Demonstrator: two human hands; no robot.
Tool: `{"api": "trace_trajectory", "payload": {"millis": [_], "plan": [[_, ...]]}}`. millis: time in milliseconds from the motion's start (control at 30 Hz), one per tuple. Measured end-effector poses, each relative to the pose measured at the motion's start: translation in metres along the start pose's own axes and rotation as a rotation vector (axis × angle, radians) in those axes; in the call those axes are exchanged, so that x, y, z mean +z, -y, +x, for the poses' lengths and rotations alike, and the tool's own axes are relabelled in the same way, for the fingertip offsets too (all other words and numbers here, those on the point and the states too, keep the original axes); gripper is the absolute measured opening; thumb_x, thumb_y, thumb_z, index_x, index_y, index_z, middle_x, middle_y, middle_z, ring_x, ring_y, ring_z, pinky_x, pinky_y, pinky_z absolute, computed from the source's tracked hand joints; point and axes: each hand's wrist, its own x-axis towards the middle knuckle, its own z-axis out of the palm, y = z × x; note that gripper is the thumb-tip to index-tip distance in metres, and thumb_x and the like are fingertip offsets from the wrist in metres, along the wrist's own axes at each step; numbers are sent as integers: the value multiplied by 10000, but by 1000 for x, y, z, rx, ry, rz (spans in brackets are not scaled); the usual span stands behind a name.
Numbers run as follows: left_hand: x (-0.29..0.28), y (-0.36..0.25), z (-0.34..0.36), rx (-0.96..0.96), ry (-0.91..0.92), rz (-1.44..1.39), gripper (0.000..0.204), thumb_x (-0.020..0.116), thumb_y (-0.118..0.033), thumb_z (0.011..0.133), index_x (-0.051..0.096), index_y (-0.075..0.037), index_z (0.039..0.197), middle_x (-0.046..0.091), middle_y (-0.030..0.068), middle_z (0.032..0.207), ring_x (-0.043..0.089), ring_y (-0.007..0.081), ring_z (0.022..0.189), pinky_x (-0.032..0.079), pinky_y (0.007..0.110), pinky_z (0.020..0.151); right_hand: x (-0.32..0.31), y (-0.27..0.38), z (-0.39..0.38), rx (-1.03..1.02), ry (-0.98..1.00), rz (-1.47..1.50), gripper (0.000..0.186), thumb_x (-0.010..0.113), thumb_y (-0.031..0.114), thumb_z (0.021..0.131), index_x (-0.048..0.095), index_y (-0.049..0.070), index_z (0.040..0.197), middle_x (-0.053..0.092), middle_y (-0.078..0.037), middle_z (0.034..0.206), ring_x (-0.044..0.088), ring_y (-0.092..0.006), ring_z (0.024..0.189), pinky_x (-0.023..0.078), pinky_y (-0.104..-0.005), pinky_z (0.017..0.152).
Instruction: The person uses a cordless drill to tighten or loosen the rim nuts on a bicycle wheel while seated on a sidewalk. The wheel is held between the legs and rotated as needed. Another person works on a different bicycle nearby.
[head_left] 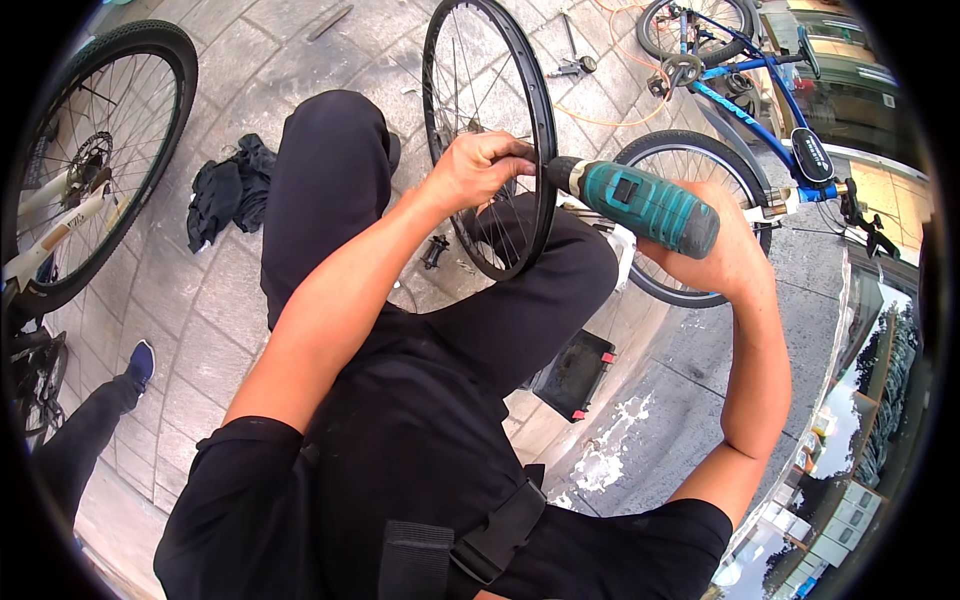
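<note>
A bare black bicycle rim [541, 120] with spokes stands upright between my knees, without a tyre. My left hand [478, 172] is closed at the rim's inner side, with thumb and fingers pinched among the spokes; the exact spot they grip is partly hidden. My right hand [715, 245] is wrapped round the grip of a teal and black cordless power drill [640, 200]. The drill lies level, its nose pointing left and meeting the outer face of the rim opposite my left fingers. Its bit and trigger are out of sight.
A small black hub-like part [434, 252] lies on the paving below the wheel. Beside my leg are an open black case [575, 375] and a dark cloth [232, 190]. A blue bicycle [745, 120] lies at right; another wheel [180, 90] and a person's shoe [143, 362] are at left.
</note>
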Motion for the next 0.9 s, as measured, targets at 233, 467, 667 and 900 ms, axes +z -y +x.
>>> {"api": "trace_trajectory", "payload": {"millis": [233,467,667,900], "plan": [[5,4,0,13,-34,42,142,761,-27,904,761,17,1039,758,98,949,717,172,879,563,305,800,-2,1,-1,8,16,4,245,837,141,702,699,35,874,720,-215,845,689,-455,859,551,-495,764],[11,7,-4,158,-101,57,133,729,-34,919,770,-2,1041,780,108,940,757,174,852,570,299,736,-1,1,-3,-21,-7,-7,238,826,128,709,693,38,885,712,-218,837,677,-461,853,548,-488,757],[17,7,-6,103,-117,39,168,743,-32,914,773,6,1074,762,87,974,704,130,836,564,273,720,-1,6,-6,29,-3,21,234,805,103,701,697,35,897,712,-216,827,681,-456,847,552,-474,760],[27,12,-6,206,-176,94,139,724,-7,914,766,12,1046,773,105,963,741,171,808,579,295,742,2,-5,-7,39,-2,25,236,801,101,698,702,36,903,714,-219,821,692,-452,852,559,-472,768]]}}
